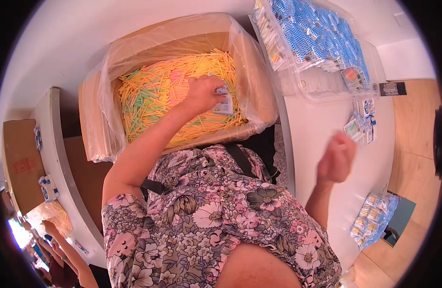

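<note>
Head view: digging in a box (98, 103) of sticks (153, 96).
Left hand (204, 92) gripping a small packet (224, 103) for filling; right hand (336, 158) blurred, loosely curled, grip unclear.

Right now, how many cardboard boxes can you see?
2. One big box lined with plastic, full of coloured sticks, under the left hand. Another box sits at the far left edge. Others may be hidden.

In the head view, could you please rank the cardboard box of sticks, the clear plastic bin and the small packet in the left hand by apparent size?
1. cardboard box, largest.
2. clear plastic bin, partly cut off.
3. small packet, held in the left hand.
</note>
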A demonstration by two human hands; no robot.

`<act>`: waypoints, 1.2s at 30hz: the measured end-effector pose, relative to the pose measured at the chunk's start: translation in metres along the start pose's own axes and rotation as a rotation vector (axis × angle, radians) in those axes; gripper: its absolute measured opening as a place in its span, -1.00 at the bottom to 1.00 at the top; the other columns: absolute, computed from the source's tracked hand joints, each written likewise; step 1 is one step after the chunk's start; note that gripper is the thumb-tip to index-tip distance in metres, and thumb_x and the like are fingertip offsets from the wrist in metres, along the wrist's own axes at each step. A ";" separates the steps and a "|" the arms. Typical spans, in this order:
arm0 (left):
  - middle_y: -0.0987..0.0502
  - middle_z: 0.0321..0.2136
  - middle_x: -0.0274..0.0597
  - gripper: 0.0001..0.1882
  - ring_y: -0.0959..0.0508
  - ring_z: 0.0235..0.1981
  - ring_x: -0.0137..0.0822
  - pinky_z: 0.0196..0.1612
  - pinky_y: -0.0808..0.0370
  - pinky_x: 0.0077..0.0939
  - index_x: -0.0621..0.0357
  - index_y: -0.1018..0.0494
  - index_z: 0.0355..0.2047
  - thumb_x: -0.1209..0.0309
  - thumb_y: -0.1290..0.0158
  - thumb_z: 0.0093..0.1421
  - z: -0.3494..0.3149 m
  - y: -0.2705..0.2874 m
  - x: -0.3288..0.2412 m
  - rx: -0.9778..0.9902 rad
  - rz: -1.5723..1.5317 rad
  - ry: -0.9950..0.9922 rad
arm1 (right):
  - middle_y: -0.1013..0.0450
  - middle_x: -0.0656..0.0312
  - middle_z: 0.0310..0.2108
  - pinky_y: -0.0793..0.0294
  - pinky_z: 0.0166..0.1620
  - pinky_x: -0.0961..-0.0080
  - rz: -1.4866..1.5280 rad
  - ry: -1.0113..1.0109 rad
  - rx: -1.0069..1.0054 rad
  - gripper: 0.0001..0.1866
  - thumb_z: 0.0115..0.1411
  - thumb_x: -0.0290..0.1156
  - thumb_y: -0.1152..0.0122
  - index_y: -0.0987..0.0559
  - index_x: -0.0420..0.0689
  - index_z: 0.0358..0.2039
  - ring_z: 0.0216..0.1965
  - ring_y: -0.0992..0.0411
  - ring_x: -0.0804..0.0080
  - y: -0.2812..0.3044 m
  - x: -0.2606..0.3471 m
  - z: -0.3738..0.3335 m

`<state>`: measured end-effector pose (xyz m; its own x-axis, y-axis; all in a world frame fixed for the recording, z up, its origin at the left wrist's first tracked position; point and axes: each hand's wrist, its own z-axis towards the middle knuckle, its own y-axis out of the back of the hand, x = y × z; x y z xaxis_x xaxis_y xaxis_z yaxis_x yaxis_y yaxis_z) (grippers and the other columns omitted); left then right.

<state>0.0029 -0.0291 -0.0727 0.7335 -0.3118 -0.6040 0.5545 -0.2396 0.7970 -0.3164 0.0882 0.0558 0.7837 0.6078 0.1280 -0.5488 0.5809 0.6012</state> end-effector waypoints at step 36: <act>-0.46 -0.54 -0.53 -0.88 -0.35 -0.49 -0.69 -0.42 -0.34 -0.74 0.30 -0.55 -0.37 0.47 -0.14 0.15 -0.145 0.125 0.104 -1.070 -0.846 0.257 | -0.45 0.11 -0.15 -0.30 -0.21 0.19 -0.215 0.546 1.285 -0.73 0.15 -0.29 0.03 -0.55 -0.11 -0.22 -0.09 -0.38 0.26 -0.396 0.204 0.096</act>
<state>0.2056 0.0414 -0.0359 0.0134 -0.2226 -0.9748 0.8045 0.5814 -0.1217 0.0886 -0.0698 -0.0804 0.4450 0.8738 -0.1958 0.4412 -0.0237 0.8971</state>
